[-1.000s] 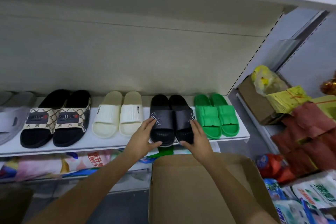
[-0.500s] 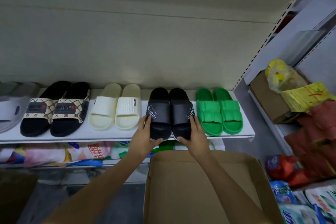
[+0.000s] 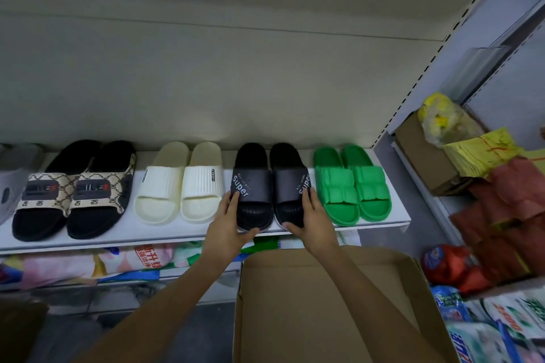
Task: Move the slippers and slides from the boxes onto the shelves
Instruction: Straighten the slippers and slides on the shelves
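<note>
**Seating a pair of slides on the shelf**

The black slides [image 3: 269, 184] rest on the white shelf [image 3: 182, 234], white slides [image 3: 180, 181] at their 9 o'clock, green slides [image 3: 352, 183] at 3 o'clock. The left hand [image 3: 228, 222] and right hand [image 3: 309, 219] clasp the pair's outer edges, thumbs at the toes. Judged step: final alignment. Next: let go, then turn to the cardboard box [image 3: 330, 312] at 6 o'clock, which shows no footwear.

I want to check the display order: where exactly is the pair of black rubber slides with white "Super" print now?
In the head view, the black "Super" slides sit on the white shelf, right of centre, between cream slides and green slides.
</note>
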